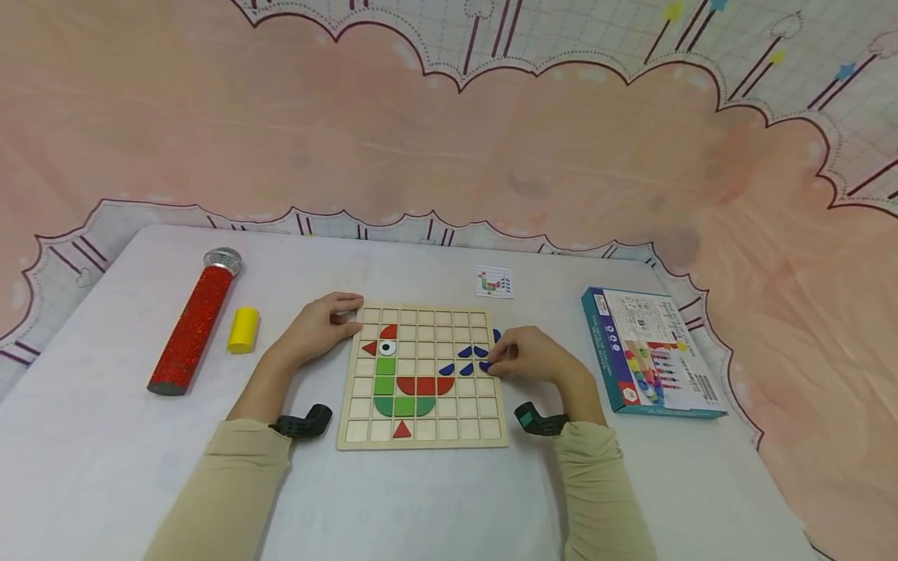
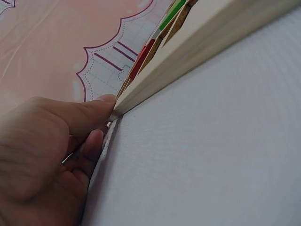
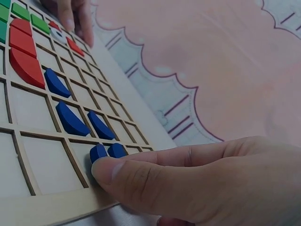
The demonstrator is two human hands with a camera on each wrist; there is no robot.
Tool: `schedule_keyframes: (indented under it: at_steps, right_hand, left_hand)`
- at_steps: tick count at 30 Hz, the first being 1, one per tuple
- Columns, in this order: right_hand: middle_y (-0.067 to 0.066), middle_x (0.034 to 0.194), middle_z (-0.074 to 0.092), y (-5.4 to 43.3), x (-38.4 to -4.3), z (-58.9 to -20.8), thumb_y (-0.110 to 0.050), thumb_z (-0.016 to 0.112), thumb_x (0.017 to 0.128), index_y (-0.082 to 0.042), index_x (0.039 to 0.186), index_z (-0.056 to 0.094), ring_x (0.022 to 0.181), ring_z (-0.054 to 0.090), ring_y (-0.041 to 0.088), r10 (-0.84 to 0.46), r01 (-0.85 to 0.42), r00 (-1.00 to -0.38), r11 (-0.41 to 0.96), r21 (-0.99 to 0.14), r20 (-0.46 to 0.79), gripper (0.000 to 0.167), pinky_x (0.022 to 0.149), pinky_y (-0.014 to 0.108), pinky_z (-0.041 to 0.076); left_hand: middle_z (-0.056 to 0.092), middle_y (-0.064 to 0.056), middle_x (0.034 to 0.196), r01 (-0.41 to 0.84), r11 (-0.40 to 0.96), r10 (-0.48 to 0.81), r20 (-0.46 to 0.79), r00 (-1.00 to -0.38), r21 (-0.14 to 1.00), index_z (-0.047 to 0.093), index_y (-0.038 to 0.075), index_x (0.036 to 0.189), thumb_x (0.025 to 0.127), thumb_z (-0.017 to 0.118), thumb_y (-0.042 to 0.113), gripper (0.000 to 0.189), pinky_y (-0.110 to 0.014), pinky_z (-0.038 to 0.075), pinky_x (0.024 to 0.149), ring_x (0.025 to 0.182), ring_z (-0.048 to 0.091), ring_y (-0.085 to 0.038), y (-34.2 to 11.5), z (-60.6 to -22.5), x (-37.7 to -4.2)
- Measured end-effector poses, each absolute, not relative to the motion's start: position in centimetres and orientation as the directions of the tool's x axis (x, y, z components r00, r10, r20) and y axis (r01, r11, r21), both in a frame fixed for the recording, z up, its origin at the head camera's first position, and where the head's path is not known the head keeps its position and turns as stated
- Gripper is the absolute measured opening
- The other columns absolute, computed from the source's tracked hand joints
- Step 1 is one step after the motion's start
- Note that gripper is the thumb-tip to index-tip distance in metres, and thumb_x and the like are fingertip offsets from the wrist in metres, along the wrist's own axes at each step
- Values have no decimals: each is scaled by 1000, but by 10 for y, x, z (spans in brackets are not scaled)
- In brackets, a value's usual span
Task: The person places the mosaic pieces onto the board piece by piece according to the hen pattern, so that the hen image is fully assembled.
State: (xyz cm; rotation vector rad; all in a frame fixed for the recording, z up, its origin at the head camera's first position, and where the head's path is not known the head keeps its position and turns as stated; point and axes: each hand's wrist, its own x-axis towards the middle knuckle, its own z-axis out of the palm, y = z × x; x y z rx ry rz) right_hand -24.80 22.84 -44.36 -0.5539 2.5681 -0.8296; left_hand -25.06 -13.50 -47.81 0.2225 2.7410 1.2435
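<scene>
A square wooden grid board (image 1: 421, 449) lies on the table, with red, green and blue pieces and a black-and-white eye piece (image 1: 387, 347) set in its cells. At the board's top-left corner, my left hand (image 1: 319, 331) holds the edge with thumb and finger. Over the right edge, my right hand (image 1: 536, 354) pinches a small blue leaf-shaped piece (image 3: 98, 153) between thumb and finger, at a cell of the right column. Several other blue pieces (image 3: 70, 120) sit close by. Another blue piece (image 1: 497, 335) shows beside the board's right edge, partly behind the right hand.
A printed card (image 1: 494, 282) with a bird picture lies behind the board. To the right is a game box (image 1: 655, 351). A red microphone (image 1: 196, 319) and a yellow cylinder (image 1: 243, 329) lie at the left. A patterned peach curtain (image 1: 421, 140) hangs behind the table.
</scene>
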Motion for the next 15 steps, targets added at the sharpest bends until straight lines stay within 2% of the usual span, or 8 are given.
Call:
schedule_keyframes:
  at_steps: [15]
  right_hand:
    - [-2,76,63,221,-247,-443,-21,79,77,-16,80,71,70,53,13,-509,-308,-834,750,-586,-214,9,63,26,47]
  left_hand:
    - [43,-11,146,78,650,181,-54,-982,756,48,6,139,92,62,18,50,-48,42,102,116,52,-32,-135,-478,-250]
